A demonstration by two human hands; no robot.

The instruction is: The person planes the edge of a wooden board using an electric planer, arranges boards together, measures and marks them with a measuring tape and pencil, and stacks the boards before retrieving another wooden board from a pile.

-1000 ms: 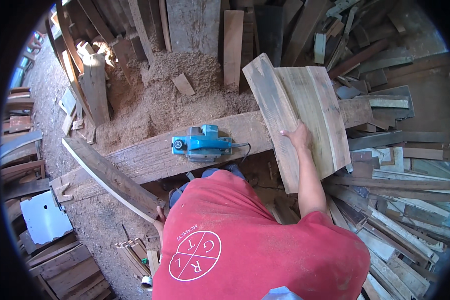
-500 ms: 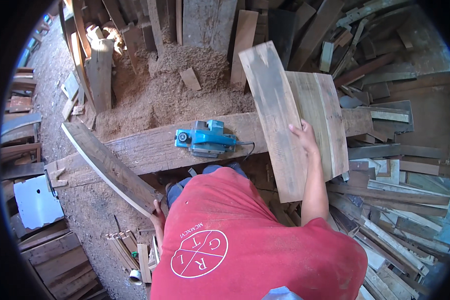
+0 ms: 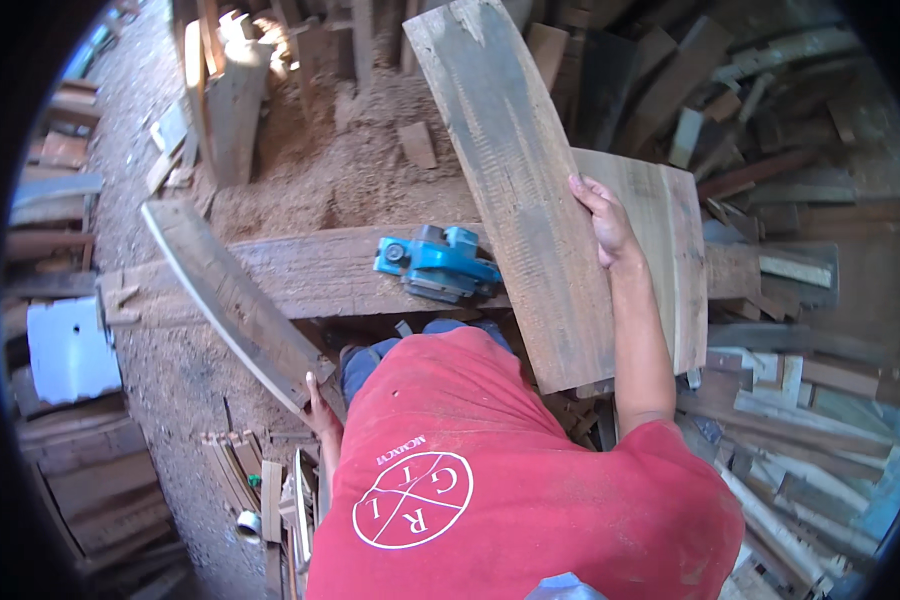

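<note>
My right hand (image 3: pixel 607 222) is closed on the right edge of a long, rough wooden plank (image 3: pixel 515 165), its thumb lying on the face. The plank is tilted, its far end pointing up and left. My left hand (image 3: pixel 322 408) grips the near end of another plank (image 3: pixel 232 300), which slants away to the far left with a pale edge. Between the two planks, a blue electric planer (image 3: pixel 438 265) rests on a thick wooden beam (image 3: pixel 330 290). The right-hand plank partly covers the planer's right end.
Wide pale boards (image 3: pixel 675 250) lie behind my right forearm across the beam. Wood shavings (image 3: pixel 320 190) are heaped beyond the beam, with an offcut (image 3: pixel 417 145) on them. Stacked scrap wood (image 3: pixel 790 400) fills the right side. A white sheet (image 3: pixel 73 350) and a tape roll (image 3: pixel 249 525) are at left.
The right-hand plank has moved farther away and to the left, now overlapping the planer. My left hand keeps its hold on the other plank. The whole view has shifted slightly.
</note>
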